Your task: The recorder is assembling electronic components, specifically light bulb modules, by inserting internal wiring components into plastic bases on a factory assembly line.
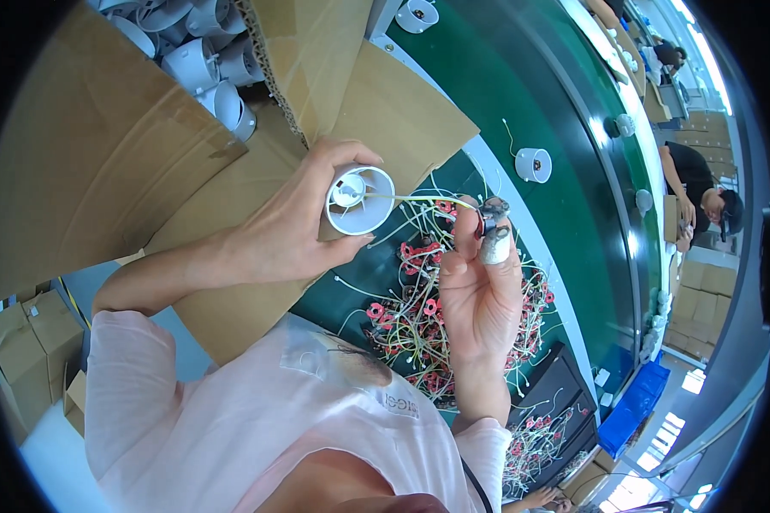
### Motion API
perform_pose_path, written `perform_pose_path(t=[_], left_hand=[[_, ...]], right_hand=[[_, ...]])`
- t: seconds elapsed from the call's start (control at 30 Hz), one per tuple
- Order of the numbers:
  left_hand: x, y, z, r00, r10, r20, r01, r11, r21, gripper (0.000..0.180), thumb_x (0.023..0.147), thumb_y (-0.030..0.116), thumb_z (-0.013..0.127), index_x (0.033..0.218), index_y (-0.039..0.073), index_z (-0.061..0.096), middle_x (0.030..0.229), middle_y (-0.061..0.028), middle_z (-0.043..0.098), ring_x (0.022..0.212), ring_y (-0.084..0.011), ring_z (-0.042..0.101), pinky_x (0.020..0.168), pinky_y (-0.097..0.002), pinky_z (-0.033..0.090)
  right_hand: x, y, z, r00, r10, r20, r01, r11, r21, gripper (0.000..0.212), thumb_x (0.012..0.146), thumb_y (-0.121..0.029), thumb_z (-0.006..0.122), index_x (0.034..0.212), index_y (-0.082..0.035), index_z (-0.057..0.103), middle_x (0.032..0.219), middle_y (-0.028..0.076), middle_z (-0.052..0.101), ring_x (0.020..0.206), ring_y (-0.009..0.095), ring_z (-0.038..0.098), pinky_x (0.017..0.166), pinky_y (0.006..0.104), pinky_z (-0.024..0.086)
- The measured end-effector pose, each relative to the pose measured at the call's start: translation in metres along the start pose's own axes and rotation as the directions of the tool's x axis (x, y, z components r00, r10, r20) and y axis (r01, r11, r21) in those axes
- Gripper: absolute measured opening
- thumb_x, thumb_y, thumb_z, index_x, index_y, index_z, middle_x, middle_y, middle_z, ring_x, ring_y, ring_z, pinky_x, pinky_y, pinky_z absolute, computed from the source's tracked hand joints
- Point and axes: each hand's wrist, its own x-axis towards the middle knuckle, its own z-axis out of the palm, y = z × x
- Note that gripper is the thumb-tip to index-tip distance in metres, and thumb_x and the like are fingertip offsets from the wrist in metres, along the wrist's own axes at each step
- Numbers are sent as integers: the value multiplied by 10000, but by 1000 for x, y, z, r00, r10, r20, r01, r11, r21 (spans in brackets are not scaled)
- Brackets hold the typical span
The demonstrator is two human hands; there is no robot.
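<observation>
My left hand [287, 227] is wrapped round a white plastic cup-shaped housing [385, 214], its round opening facing up and a hub with thin ribs inside. A pale wire [423, 198] stretches from this housing across to my right hand [481, 308]. Between the thumb and fingers of that hand is a small dark and red wired coil part [481, 227], partly hidden by the fingers. Grey-white, smudged covers sit on some of those fingertips. Under and around the right hand lies a tangled heap of red coil parts with pale wires [415, 338].
A cardboard box [85, 145] at the upper left holds several white housings [192, 67]. Beyond the heap runs a green conveyor belt [496, 94] carrying a housing with a wire [533, 166]. A black tray [535, 398] holds more wired parts. A co-worker [697, 184] bends over at the far right.
</observation>
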Motion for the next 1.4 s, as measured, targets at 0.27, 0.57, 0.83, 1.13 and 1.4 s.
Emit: perform_pose_path(t=[0.27, 0.57, 0.83, 1.13, 1.4], left_hand=[[-3, 15, 8, 1000, -1, -29, 0, 1000, -22, 670, 674, 12, 679, 1238, 31, 317, 1173, -146, 358, 1092, -257, 442, 922, -337, 390], [-5, 20, 19, 997, -16, -76, 17, 1000, 9, 660, 652, 70, 762, 1184, 56, 373, 1137, -129, 413, 1099, -276, 446, 912, -344, 403], [-4, 31, 35, 990, -143, 11, 142, 989, 28, 660, 630, 24, 778, 1151, 49, 374, 1120, -141, 449, 1112, -218, 456, 912, -315, 413], [-6, 35, 28, 998, 54, 19, -57, 980, 189, 605, 665, 116, 744, 1176, 70, 423, 1114, -147, 456, 1003, -335, 501, 819, -388, 441], [-9, 43, 22, 999, -27, 28, 21, 983, 182, 608, 672, 88, 738, 1220, 119, 476, 1187, -144, 406, 1062, -315, 486, 878, -359, 429]], right_hand=[[-6, -3, -3, 995, -76, 65, 89, 970, -227, 352, 833, -96, 618, 1146, -14, 481, 1153, 184, 548, 1020, 205, 590, 653, 265, 526], [-26, -1, -4, 960, -274, 60, 272, 860, -431, 302, 856, -95, 586, 1122, -5, 477, 1113, 173, 554, 960, 213, 609, 623, 260, 538], [-44, -1, -18, 960, -254, 116, 278, 829, -485, 260, 865, -53, 553, 1110, -1, 484, 1121, 183, 549, 880, 210, 616, 602, 255, 537], [-24, -3, -6, 952, 84, 293, 211, 512, -833, 310, 829, 72, 542, 1130, 1, 515, 1028, 101, 548, 911, 157, 566, 710, 246, 489], [-21, -9, -3, 899, -69, 432, 435, 46, -899, 298, 740, 112, 571, 1021, 13, 550, 941, 129, 524, 789, 227, 549, 642, 289, 462]])
